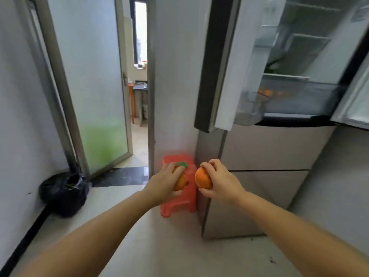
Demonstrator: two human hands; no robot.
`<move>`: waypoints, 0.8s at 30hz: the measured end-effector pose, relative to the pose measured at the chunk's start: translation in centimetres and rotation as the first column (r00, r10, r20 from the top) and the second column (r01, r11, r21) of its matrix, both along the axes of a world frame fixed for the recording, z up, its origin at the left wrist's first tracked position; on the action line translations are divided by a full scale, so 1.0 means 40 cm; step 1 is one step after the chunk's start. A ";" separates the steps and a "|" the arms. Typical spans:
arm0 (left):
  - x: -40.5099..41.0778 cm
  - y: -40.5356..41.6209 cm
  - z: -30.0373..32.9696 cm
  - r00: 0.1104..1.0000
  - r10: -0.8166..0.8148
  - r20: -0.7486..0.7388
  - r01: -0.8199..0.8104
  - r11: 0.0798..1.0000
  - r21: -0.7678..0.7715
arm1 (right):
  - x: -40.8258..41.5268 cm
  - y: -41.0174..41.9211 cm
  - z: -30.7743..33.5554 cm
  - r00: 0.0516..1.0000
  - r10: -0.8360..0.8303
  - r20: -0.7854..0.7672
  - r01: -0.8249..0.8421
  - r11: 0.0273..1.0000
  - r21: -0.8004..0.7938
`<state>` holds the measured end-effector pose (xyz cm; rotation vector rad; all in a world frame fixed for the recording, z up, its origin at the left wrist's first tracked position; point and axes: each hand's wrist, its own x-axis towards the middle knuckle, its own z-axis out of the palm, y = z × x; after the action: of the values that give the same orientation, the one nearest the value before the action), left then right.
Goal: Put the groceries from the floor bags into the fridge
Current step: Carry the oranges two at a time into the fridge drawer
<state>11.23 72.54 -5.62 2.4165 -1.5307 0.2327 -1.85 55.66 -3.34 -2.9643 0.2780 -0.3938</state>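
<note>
My left hand [165, 181] grips an orange [180, 181], mostly hidden behind its fingers. My right hand [219, 179] holds a second orange [203, 177] close beside it. Both hands are low, in front of the fridge's [265, 148] lower drawers. Up to the right the fridge's upper doors are open; the left door [221, 62] swings toward me. Inside, glass shelves and a clear drawer [295, 92] holding several oranges show, blurred.
A red plastic stool [189, 200] stands on the floor against the wall, left of the fridge, just behind my hands. A black bag [63, 192] sits in the left corner. A frosted glass door [93, 86] stands ajar to another room.
</note>
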 end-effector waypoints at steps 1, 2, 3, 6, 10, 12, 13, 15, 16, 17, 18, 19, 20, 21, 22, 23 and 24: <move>-0.037 -0.099 0.012 0.998 -0.049 0.043 0.048 0.999 0.012 | -0.066 -0.087 0.018 0.999 -0.040 0.012 0.040 0.999 -0.015; -0.075 -0.196 0.028 0.991 -0.099 0.087 0.097 0.995 0.028 | -0.130 -0.172 0.036 0.996 -0.083 0.021 0.083 0.996 -0.033; -0.114 -0.288 0.048 0.979 -0.153 0.131 0.149 0.988 0.042 | -0.188 -0.254 0.055 0.992 -0.122 0.028 0.123 0.991 -0.053; -0.227 -0.534 0.134 0.914 -0.305 0.267 0.285 0.952 0.110 | -0.324 -0.480 0.125 0.972 -0.223 0.072 0.229 0.969 -0.088; -0.298 -0.794 0.255 0.825 -0.387 0.413 0.362 0.922 0.140 | -0.395 -0.702 0.235 0.937 -0.292 0.193 0.316 0.943 -0.108; -0.294 -0.906 0.317 0.803 -0.382 0.457 0.370 0.921 0.119 | -0.393 -0.796 0.287 0.921 -0.294 0.255 0.332 0.936 -0.121; -0.283 -0.958 0.349 0.800 -0.370 0.473 0.372 0.924 0.093 | -0.383 -0.843 0.312 0.916 -0.290 0.279 0.337 0.931 -0.139; -0.243 -1.059 0.422 0.820 -0.313 0.480 0.363 0.932 -0.012 | -0.349 -0.937 0.366 0.903 -0.281 0.325 0.349 0.921 -0.173; -0.218 -1.109 0.463 0.839 -0.276 0.470 0.352 0.933 -0.081 | -0.327 -0.986 0.396 0.894 -0.278 0.351 0.356 0.917 -0.181; -0.189 -1.160 0.506 0.856 -0.242 0.456 0.340 0.929 -0.144 | -0.302 -1.033 0.428 0.885 -0.272 0.377 0.360 0.915 -0.184; -0.159 -1.212 0.551 0.870 -0.215 0.444 0.328 0.924 -0.194 | -0.275 -1.083 0.462 0.876 -0.265 0.402 0.362 0.913 -0.188; -0.126 -1.267 0.595 0.881 -0.193 0.432 0.317 0.919 -0.235 | -0.247 -1.132 0.498 0.866 -0.256 0.430 0.366 0.910 -0.195; -0.095 -1.320 0.638 0.888 -0.177 0.424 0.311 0.910 -0.273 | -0.219 -1.181 0.532 0.855 -0.251 0.454 0.371 0.908 -0.196; -0.065 -1.373 0.677 0.895 -0.163 0.416 0.306 0.902 -0.305 | -0.190 -1.229 0.568 0.845 -0.254 0.470 0.377 0.907 -0.187; -0.037 -1.426 0.713 0.901 -0.149 0.407 0.299 0.894 -0.334 | -0.160 -1.277 0.604 0.838 -0.260 0.480 0.382 0.907 -0.176; -0.008 -1.478 0.743 0.906 -0.137 0.399 0.288 0.893 -0.346 | -0.129 -1.324 0.639 0.836 -0.265 0.481 0.386 0.906 -0.171; 0.017 -1.526 0.769 0.907 -0.127 0.402 0.273 0.903 -0.331 | -0.099 -1.369 0.671 0.838 -0.273 0.473 0.389 0.906 -0.167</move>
<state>11.91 11.48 25.13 1.9626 -1.6855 0.9020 -5.79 0.89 23.52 -2.9435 0.7434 -1.2113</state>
